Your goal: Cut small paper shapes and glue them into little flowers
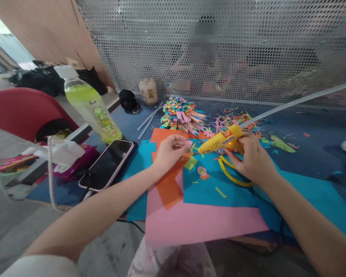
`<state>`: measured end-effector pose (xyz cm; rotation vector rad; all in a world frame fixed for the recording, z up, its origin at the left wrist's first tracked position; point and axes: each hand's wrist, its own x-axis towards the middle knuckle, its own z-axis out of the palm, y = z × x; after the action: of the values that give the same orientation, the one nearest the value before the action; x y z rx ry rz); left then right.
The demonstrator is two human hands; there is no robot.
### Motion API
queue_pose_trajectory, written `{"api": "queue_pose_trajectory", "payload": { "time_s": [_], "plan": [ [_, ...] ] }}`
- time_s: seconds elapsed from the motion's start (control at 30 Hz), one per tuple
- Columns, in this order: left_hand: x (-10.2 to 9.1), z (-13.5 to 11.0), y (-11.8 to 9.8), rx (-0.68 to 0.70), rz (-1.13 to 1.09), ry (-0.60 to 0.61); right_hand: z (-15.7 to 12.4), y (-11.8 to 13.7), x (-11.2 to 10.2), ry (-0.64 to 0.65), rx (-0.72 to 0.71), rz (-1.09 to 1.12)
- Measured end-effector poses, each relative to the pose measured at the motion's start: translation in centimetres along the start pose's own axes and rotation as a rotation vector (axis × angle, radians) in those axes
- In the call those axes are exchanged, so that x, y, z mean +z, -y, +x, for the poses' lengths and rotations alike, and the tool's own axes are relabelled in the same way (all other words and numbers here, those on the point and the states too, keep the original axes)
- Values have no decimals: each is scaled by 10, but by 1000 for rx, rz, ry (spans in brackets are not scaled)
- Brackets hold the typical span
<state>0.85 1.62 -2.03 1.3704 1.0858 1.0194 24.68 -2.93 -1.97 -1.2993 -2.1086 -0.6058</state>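
Note:
My right hand (252,156) is wrapped round the handle of a yellow hot glue gun (220,140). A long pale glue stick (300,100) runs out of its back end, and its nozzle points left toward my other hand. My left hand (173,152) pinches a small piece of pink paper (187,142) at its fingertips, partly hidden by the fingers. Under the hands lie blue paper (207,192), orange paper (170,192) and pink paper (196,225). A small paper flower (202,172) rests on the blue sheet, near yellow scissor handles (233,177).
Behind the hands sit a pile of fringed paper strips (181,113) and colourful scraps (233,117). On the left are a phone (109,163), a green drink bottle (89,107) and a power strip (80,161). A perforated metal panel (161,50) closes off the back.

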Motion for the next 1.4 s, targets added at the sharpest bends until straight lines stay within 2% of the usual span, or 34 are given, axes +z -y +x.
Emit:
{"api": "queue_pose_trajectory", "payload": {
  "time_s": [0.57, 1.0, 1.1, 1.3, 1.4],
  "plan": [
    [0, 1, 2, 6, -21, 11, -1, -3, 1, -13, -33, -19],
    [3, -1, 1, -6, -103, 44, -1, -4, 2, 29, 28, -4],
    [3, -1, 2, -5, -120, 57, 0, -8, 2, 14, 146, -34],
    [3, -2, 2, 2, -121, 71, 1, -28, -5, 34, 648, -194],
    [3, -2, 1, 6, -108, 74, -1, -40, -4, 53, 785, -266]
  ]
}}
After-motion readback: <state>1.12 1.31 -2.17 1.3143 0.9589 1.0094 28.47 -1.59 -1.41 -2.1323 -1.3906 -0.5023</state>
